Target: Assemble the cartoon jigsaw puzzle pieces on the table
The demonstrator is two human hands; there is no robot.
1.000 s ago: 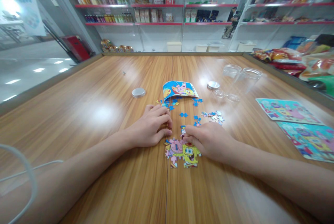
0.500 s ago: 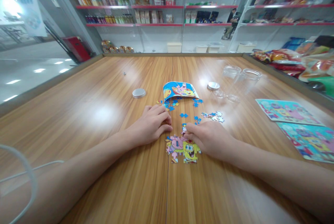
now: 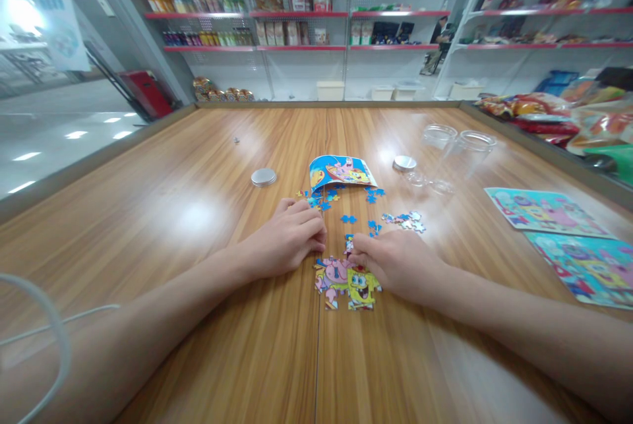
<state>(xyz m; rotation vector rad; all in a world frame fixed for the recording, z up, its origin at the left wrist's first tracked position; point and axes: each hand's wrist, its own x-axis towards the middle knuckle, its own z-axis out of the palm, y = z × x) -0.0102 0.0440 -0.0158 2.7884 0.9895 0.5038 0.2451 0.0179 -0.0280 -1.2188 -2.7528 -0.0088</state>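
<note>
A partly joined jigsaw puzzle point(image 3: 361, 287) with yellow and pink cartoon figures lies flat between my hands. My right hand point(image 3: 403, 264) is closed at its upper right, with thumb and forefinger on a small puzzle piece point(image 3: 349, 246) just above the joined part. To the left, my left hand point(image 3: 297, 236) rests on the table with curled fingers, near the joined part's upper left. Whatever its fingertips may hold is hidden. Loose blue pieces point(image 3: 349, 219) lie beyond the hands, and a pile of mixed pieces point(image 3: 410, 221) sits past my right hand.
A curved picture sheet point(image 3: 341, 171) stands behind the pieces. Metal lids point(image 3: 264, 177) and clear jars point(image 3: 475, 150) are farther back. Two flat picture sheets point(image 3: 548, 212) lie on the right. A white cable point(image 3: 62, 345) crosses my left forearm. Stocked shelves point(image 3: 297, 13) line the back.
My left hand's fingers and thumb have drawn closer together and shifted down slightly. The right hand stays at the same piece, and the joined puzzle looks unchanged.
</note>
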